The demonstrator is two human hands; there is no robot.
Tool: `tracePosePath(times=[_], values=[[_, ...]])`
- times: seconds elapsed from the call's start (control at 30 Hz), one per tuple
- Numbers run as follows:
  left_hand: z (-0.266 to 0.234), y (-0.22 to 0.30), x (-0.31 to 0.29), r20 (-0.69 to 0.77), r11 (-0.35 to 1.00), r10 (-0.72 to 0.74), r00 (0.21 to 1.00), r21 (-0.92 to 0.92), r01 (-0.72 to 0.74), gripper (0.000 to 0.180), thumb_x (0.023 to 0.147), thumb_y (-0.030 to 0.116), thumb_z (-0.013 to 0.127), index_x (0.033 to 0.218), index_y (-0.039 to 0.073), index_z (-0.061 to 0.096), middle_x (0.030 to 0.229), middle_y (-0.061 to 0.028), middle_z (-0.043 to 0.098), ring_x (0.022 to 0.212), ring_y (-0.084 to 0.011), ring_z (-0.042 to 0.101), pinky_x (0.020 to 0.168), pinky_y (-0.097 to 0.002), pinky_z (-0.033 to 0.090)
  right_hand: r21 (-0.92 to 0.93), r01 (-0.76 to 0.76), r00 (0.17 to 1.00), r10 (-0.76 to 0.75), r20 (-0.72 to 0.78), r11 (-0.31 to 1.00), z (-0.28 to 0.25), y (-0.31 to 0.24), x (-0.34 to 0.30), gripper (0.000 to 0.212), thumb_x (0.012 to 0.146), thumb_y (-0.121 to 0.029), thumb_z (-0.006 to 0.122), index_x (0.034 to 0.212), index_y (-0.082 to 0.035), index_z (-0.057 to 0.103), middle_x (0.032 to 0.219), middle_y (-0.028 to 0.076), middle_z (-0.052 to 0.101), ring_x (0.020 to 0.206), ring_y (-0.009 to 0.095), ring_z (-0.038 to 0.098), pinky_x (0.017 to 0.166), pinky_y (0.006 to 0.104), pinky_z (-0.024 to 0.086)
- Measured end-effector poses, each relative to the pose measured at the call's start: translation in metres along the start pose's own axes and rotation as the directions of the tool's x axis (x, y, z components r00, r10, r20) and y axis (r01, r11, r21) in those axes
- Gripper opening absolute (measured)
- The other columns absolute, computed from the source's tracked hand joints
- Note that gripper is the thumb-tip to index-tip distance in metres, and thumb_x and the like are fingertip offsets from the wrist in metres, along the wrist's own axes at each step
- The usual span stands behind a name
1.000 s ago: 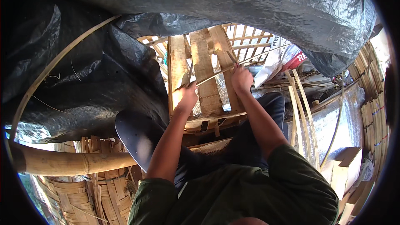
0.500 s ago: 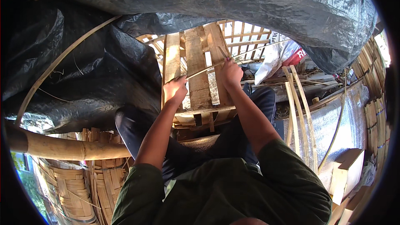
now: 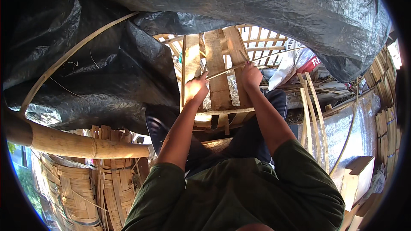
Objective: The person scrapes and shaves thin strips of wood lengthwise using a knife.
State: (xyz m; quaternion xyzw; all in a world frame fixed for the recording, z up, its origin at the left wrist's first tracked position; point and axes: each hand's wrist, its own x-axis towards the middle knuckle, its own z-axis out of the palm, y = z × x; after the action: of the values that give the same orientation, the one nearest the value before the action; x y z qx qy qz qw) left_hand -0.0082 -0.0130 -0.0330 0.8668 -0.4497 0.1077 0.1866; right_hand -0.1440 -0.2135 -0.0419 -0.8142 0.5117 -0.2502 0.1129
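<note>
A long thin bamboo strip (image 3: 225, 72) slants across in front of me, above the slatted wooden bench (image 3: 217, 86). My left hand (image 3: 196, 89) is closed around its lower left end. Farther right, my right hand (image 3: 251, 76) is closed on a slim knife (image 3: 243, 55), whose narrow blade points up and away past the strip. The strip passes at the right fingers, and its thin far end (image 3: 284, 51) runs on toward the upper right. My fingers hide the knife's handle and the exact contact between blade and strip.
Black plastic sheeting (image 3: 107, 72) hangs at the left and overhead. A thick bamboo pole (image 3: 107, 149) and woven baskets (image 3: 70, 188) are at lower left. Several split bamboo strips (image 3: 314, 119) lean at right, near a cardboard box (image 3: 357, 177) and a white-and-red sack (image 3: 295, 64).
Both hands, the bench and my knees appear farther right in the view. The left hand is now nearer the right hand along the strip; both still hold on.
</note>
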Motion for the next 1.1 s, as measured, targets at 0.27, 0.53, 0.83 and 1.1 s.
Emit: tracePosePath(times=[0.27, 0.53, 0.83, 1.1], values=[[-0.012, 0.011, 0.003, -0.014, 1.0, 0.016, 1.0, -0.024, -0.016, 0.053, 0.078, 0.005, 0.061, 0.129, 0.02, 0.053, 0.079, -0.0123, 0.069, 0.071, -0.0311, 0.068, 0.061, -0.0405, 0.047, 0.044, -0.037, 0.996, 0.033, 0.084, 0.998, -0.011, -0.002, 0.004, 0.044, 0.1, -0.039, 0.039, 0.094, -0.001, 0.062, 0.081, 0.023, 0.069, 0.08, 0.042, 0.069, 0.074, 0.0506, 0.055], [-0.069, 0.01, 0.015, 0.285, 0.999, 0.031, 0.958, 0.028, -0.041, 0.021, 0.087, 0.015, 0.06, 0.108, 0.012, 0.059, 0.078, -0.0137, 0.068, 0.076, -0.0311, 0.068, 0.067, -0.0445, 0.052, 0.186, -0.144, 0.938, 0.073, 0.34, 0.972, -0.047, -0.002, 0.026, 0.048, 0.096, -0.037, 0.045, 0.096, 0.005, 0.067, 0.094, 0.032, 0.065, 0.095, 0.047, 0.063, 0.083, 0.0516, 0.05], [-0.095, -0.007, 0.0, 0.421, 0.95, 0.032, 0.907, -0.295, 0.103, 0.024, 0.083, 0.011, 0.059, 0.106, 0.01, 0.063, 0.089, -0.0155, 0.068, 0.09, -0.035, 0.066, 0.078, -0.0453, 0.051, 0.515, -0.298, 0.905, 0.066, 0.421, 0.804, -0.071, 0.026, -0.014, 0.034, 0.098, -0.025, 0.048, 0.088, 0.003, 0.063, 0.072, 0.02, 0.06, 0.062, 0.031, 0.058, 0.056, 0.0403, 0.044], [-0.097, 0.026, -0.007, 0.268, 0.987, -0.043, 0.963, -0.136, 0.082, 0.013, 0.088, 0.023, 0.06, 0.089, 0.015, 0.07, 0.075, -0.0155, 0.067, 0.075, -0.0356, 0.067, 0.067, -0.047, 0.052, 0.314, 0.008, 0.962, -0.093, 0.257, 0.949, -0.062, 0.027, -0.006, 0.028, 0.095, -0.02, 0.048, 0.088, 0.003, 0.062, 0.085, 0.028, 0.065, 0.084, 0.047, 0.063, 0.072, 0.0513, 0.048]])
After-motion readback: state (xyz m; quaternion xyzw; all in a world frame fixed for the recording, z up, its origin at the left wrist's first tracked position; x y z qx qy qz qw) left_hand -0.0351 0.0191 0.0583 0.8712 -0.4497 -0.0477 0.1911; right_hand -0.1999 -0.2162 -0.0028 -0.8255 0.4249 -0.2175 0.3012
